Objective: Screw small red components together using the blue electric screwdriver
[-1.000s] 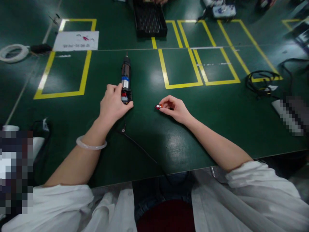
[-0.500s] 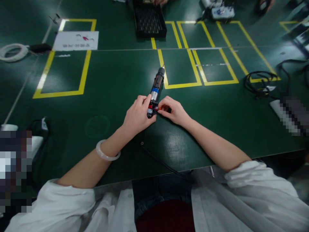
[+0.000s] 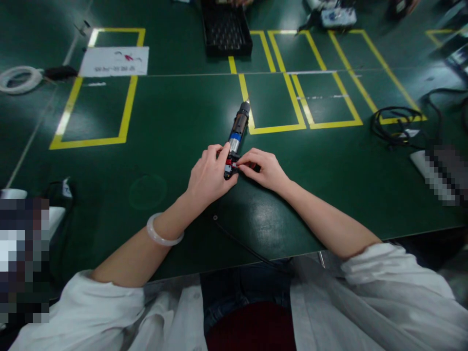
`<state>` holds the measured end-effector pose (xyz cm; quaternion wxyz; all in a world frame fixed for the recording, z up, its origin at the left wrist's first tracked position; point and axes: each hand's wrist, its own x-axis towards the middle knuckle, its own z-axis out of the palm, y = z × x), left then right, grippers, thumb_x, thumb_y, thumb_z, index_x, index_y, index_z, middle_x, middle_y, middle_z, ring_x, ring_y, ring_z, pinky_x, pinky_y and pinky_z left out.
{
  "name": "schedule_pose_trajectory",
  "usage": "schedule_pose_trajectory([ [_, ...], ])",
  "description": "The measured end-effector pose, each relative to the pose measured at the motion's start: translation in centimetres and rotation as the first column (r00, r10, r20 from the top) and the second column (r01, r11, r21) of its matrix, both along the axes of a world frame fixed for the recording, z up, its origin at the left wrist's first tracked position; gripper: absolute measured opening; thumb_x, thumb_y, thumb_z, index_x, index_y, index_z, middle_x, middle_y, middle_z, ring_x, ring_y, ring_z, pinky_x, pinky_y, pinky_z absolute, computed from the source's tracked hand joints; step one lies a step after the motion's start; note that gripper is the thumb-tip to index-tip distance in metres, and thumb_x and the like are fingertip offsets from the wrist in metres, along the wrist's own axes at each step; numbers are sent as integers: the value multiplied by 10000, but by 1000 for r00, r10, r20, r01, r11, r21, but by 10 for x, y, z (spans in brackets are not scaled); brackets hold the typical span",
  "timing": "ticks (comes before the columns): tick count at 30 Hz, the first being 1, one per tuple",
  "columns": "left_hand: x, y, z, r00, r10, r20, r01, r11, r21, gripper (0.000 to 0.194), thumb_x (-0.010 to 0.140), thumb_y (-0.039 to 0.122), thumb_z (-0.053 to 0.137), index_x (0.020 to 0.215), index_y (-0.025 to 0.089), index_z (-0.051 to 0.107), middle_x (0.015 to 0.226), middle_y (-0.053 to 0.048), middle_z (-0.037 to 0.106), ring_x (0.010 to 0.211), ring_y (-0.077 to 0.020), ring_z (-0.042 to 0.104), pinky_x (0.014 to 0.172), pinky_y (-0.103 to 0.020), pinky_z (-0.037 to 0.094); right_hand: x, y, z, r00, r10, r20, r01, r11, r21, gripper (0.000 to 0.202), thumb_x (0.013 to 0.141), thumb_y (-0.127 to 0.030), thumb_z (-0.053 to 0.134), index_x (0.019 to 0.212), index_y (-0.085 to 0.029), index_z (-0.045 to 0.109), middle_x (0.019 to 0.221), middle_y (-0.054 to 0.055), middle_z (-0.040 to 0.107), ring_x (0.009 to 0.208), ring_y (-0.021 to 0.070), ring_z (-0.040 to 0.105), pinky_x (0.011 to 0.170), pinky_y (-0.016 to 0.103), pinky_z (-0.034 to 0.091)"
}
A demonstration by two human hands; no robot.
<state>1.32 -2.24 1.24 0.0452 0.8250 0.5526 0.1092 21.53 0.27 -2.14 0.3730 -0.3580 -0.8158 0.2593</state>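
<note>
On the green table lies a slim, open-bodied electric screwdriver [image 3: 237, 134], its pointed tip facing away from me and its motor and inner parts exposed. My left hand [image 3: 210, 173] grips its near end from the left, thumb and fingers around the housing beside red and white parts. From the right, my right hand [image 3: 265, 168] pinches at the same end, thumb and forefinger close together against a small connector with red wires. The fingertips hide most of that piece. Behind them, a dark part shows under the curled fingers of my right hand.
A black tray [image 3: 228, 48] stands at the far middle near another person's hand. Yellow tape outlines mark the table, with a printed sheet [image 3: 114, 62] at the left. A tape roll [image 3: 20, 79], a coiled black cable [image 3: 395, 124] and a cord [image 3: 244, 246] lie around.
My right fingertips have shifted slightly left and closed in on the connector at the screwdriver's near end. The orange-red wires show less now. My left hand keeps its hold.
</note>
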Motion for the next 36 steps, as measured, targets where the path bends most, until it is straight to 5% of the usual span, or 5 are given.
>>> schedule_pose_trajectory([
  [9,9,3,2,997,57,-59,-55,998,31,706,958,462,599,1524,69,443,1308,-223,559,1162,-389,560,991,-460,469,-1,-2,5,998,-36,-52,34,999,-40,86,931,-213,548,916,-193,630,834,15,681,705,145,602,694,278,486],
  [15,-10,10,3,996,41,-80,-39,999,33,712,949,442,597,1555,121,404,1328,-229,548,1172,-412,547,984,-492,458,-1,0,3,998,7,-66,-12,997,-72,90,933,-217,533,936,-201,621,880,30,670,734,152,585,694,287,482],
  [24,-93,39,4,966,250,-70,-250,968,15,744,968,581,518,1564,152,397,1386,-203,515,1274,-453,492,1003,-540,420,2,3,1,998,25,-50,-30,995,-99,116,942,-224,550,905,-181,652,842,28,687,707,137,584,688,270,454],
  [31,-162,66,8,868,497,-6,-496,866,-57,768,957,663,480,1545,181,362,1520,-152,385,1364,-473,360,1119,-645,277,2,3,1,999,26,-32,-29,992,-119,120,947,-232,561,910,-177,661,838,25,694,707,136,588,688,266,448],
  [36,-188,81,12,797,604,-5,-599,789,-137,879,895,822,448,1514,212,313,1571,-100,308,1419,-464,278,1142,-620,202,2,3,2,999,30,-31,-34,991,-131,118,949,-237,568,909,-177,661,832,25,698,701,137,590,686,268,447],
])
